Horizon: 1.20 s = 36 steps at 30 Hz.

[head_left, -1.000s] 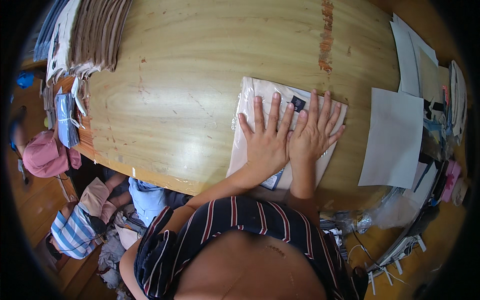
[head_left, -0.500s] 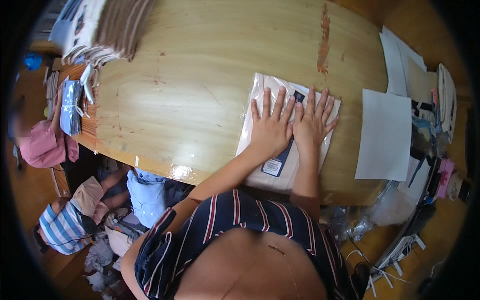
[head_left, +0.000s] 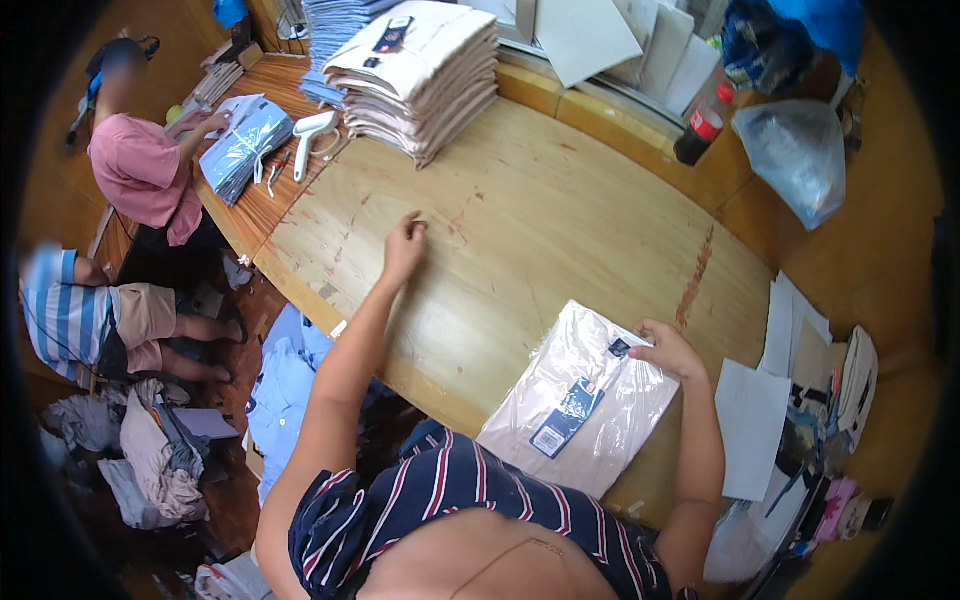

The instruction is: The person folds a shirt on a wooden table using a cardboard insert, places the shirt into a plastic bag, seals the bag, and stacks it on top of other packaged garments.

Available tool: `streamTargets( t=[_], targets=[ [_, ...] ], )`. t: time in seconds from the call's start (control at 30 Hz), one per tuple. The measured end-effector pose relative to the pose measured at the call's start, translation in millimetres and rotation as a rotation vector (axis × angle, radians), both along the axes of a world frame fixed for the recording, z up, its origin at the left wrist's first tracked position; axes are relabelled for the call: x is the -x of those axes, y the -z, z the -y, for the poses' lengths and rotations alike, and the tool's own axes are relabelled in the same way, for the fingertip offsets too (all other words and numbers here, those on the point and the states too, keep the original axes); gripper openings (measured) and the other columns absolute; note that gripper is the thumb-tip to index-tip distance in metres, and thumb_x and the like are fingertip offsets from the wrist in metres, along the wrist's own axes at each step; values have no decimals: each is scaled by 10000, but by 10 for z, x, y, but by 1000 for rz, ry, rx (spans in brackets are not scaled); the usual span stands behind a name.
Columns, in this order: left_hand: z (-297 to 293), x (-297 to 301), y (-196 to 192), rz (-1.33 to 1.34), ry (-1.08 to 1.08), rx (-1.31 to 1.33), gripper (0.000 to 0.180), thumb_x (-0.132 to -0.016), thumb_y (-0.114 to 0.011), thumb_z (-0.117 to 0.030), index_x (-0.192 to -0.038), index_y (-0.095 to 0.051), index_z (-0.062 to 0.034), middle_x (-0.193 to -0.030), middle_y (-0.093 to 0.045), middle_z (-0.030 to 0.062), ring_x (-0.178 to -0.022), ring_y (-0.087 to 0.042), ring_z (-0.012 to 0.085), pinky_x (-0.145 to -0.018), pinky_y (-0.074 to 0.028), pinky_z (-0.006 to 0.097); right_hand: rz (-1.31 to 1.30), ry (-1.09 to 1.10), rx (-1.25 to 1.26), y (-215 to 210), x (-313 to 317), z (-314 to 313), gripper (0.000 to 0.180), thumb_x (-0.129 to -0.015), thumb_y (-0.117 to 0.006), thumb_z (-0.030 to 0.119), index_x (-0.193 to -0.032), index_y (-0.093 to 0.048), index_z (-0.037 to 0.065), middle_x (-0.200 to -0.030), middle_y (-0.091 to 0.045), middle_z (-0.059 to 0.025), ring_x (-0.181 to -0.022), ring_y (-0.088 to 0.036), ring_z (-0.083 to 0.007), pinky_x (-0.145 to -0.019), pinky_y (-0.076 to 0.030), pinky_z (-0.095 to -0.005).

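A folded pale pink shirt in a clear plastic bag (head_left: 622,425) lies on the table in front of me. A dark blue hang tag (head_left: 570,418) shows through the plastic. My right hand (head_left: 672,352) grips the bag at its far right corner beside the collar, thumb and fingers bent around the edge. Out over the table to the left, my left hand (head_left: 404,248) is held with its fingers curled in, and nothing shows in it. Beyond it stands a stack of folded pale shirts (head_left: 425,75).
Blue shirts in a tied plastic bundle (head_left: 245,150) and a white handheld device (head_left: 315,140) lie at the far left. White sheets (head_left: 752,430) sit to the right. A cola bottle (head_left: 703,125) stands at the back. Two people are on the left, near clothes (head_left: 160,450) heaped on the floor.
Both hands were flat on the bagged shirt. My left hand has lifted off and moved far left; my right has shifted to the bag's corner. The view has swung toward the table's far side.
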State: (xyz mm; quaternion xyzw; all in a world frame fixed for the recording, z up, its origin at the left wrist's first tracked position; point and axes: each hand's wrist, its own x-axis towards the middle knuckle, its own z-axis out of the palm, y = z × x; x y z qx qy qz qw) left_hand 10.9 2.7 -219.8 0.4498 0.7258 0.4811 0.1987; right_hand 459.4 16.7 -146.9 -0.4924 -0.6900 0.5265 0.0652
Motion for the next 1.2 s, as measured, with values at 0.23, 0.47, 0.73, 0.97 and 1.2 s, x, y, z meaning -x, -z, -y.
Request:
streamTargets(
  t=[0.23, 0.47, 0.73, 0.97, 1.2],
  targets=[
    [-1022, 1039, 16, 893, -160, -5, 437, -825, -432, -118, -1217, -288, 13, -851, -518, 82, -709, -515, 171, -650, -430, 250, -341, 509, -145, 98, 316, -1166, 286, -713, -614, 0, -959, -471, 23, -706, -589, -99, -638, -542, -112, -543, -429, -229],
    [-1757, 903, -448, 1218, -389, 161, 432, -741, -568, -237, -1084, -374, -59, -894, -449, 105, -706, -476, 222, -655, -403, 363, 184, 385, -905, 415, 944, -1808, 632, -679, -657, 157, -1227, -345, 107, -1223, -352, -188, -1111, -358, -310, -893, -331, -412],
    [-1746, 1196, -474, 1455, -480, 189, 277, -756, -543, -187, -953, -475, -5, -691, -571, 45, -519, -536, 165, -460, -452, 265, 539, 140, -833, 527, 1809, -1334, 600, -717, -604, 343, -1247, -322, 337, -1367, -163, -74, -1236, -131, -382, -855, -233, -652],
    [-2124, 1126, 71, 1346, -162, -149, 219, -816, -428, -119, -977, -514, 1, -883, -581, 130, -773, -591, 270, -598, -501, 410, 562, 215, -938, 686, 1706, -1315, 567, -725, -591, 324, -1232, -341, 376, -1360, -193, -47, -1225, -154, -386, -890, -240, -602],
    [-2293, 1501, 641, 1169, -463, -173, 224, -785, -476, -82, -986, -530, -1, -953, -581, 150, -823, -581, 278, -685, -495, 460, 372, 142, -1072, 791, 1561, -1229, 456, -733, -587, 221, -1157, -466, 340, -1312, -304, -47, -1214, -183, -381, -939, -228, -525]
  ],
)
